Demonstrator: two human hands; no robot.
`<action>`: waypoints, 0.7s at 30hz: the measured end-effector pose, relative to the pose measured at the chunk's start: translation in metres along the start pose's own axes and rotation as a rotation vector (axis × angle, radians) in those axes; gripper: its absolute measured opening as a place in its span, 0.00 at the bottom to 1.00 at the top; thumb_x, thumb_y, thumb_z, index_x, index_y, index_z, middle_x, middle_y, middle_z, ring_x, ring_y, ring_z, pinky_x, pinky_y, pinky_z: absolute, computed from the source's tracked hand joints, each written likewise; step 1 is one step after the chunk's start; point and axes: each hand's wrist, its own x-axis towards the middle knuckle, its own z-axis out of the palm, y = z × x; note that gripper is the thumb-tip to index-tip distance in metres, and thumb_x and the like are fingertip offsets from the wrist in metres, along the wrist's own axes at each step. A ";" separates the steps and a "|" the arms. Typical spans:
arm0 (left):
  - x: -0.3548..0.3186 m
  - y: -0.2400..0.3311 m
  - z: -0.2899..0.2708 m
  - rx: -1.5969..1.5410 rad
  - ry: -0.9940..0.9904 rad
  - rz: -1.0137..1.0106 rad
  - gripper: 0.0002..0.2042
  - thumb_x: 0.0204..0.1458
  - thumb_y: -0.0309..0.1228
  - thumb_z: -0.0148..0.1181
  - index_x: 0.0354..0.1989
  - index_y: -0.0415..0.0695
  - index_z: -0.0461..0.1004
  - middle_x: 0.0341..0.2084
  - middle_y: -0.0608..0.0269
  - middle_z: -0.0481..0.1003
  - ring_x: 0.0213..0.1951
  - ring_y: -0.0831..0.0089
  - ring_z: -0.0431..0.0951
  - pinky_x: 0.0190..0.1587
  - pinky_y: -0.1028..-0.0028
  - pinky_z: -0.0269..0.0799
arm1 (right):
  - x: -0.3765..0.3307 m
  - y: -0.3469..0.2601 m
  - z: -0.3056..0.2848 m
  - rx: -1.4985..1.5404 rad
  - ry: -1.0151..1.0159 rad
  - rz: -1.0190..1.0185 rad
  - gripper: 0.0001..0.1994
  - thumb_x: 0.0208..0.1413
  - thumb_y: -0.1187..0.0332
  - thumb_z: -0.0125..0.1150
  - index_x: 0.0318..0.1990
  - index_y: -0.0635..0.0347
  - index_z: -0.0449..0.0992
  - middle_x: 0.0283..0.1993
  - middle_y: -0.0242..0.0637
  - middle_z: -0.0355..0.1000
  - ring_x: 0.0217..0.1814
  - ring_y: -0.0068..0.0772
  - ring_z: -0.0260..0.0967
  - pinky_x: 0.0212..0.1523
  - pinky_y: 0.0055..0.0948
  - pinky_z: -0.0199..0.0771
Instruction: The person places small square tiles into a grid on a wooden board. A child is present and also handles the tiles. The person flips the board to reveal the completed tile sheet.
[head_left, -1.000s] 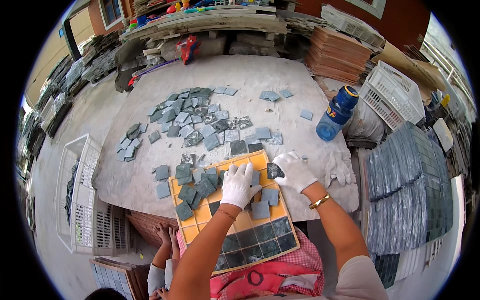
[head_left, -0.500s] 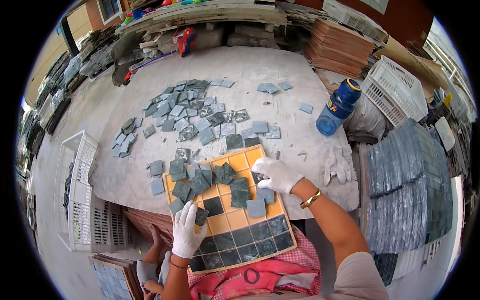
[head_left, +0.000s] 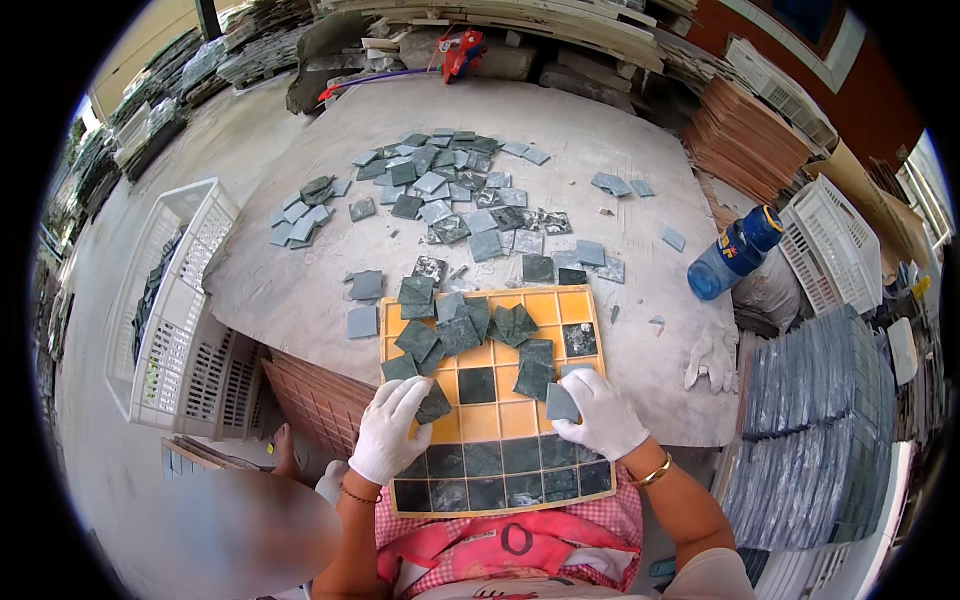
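A yellow gridded tray point(head_left: 480, 422) rests against me at the table's near edge. Dark green stone tiles point(head_left: 483, 459) fill its two nearest rows. One dark tile point(head_left: 476, 385) sits in a middle cell, and a speckled tile point(head_left: 579, 340) in a cell at the upper right. Loose tiles point(head_left: 458, 334) lie overlapped across the tray's far part. My white-gloved left hand point(head_left: 393, 428) is closed on a dark green tile point(head_left: 433, 404) at the tray's left side. At the right side, my gloved right hand point(head_left: 602, 416) pinches a grey tile point(head_left: 562, 403).
Loose tiles point(head_left: 435, 185) are scattered over the table point(head_left: 640, 270). A blue bottle point(head_left: 735, 255) and a white glove point(head_left: 710, 362) lie at right. White crates point(head_left: 180, 330) stand left, stacked tiles point(head_left: 810, 430) right. Another person's blurred head point(head_left: 240, 535) is at lower left.
My right hand has left the upper right cell, where a speckled tile now shows, and moved nearer to the grey tile. The view has shifted, and the other person's head has come into it.
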 end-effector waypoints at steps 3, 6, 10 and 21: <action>0.000 0.005 -0.003 -0.026 -0.038 -0.046 0.27 0.35 0.22 0.60 0.50 0.41 0.67 0.47 0.57 0.70 0.49 0.57 0.69 0.51 0.64 0.68 | 0.004 -0.012 -0.009 0.171 -0.076 0.008 0.25 0.42 0.61 0.66 0.48 0.59 0.67 0.48 0.42 0.65 0.47 0.45 0.68 0.47 0.37 0.71; -0.014 -0.001 0.005 -0.070 -0.052 -0.008 0.27 0.36 0.22 0.60 0.51 0.42 0.67 0.48 0.56 0.70 0.49 0.56 0.69 0.53 0.63 0.66 | 0.011 -0.025 0.001 0.161 -0.029 -0.166 0.24 0.41 0.62 0.68 0.46 0.60 0.68 0.46 0.43 0.65 0.46 0.46 0.68 0.46 0.38 0.71; -0.026 -0.001 0.007 -0.119 -0.063 -0.022 0.27 0.36 0.22 0.60 0.52 0.41 0.66 0.48 0.54 0.70 0.50 0.55 0.69 0.53 0.62 0.65 | 0.021 -0.040 0.022 0.156 -0.035 -0.186 0.25 0.40 0.63 0.68 0.47 0.59 0.68 0.48 0.43 0.64 0.47 0.45 0.68 0.46 0.38 0.71; -0.032 -0.011 0.005 -0.172 -0.130 0.022 0.28 0.38 0.22 0.60 0.54 0.41 0.65 0.50 0.53 0.68 0.52 0.54 0.68 0.55 0.63 0.65 | 0.053 -0.044 0.039 0.387 -0.186 -0.146 0.12 0.56 0.64 0.50 0.45 0.57 0.71 0.34 0.47 0.73 0.38 0.51 0.71 0.39 0.42 0.71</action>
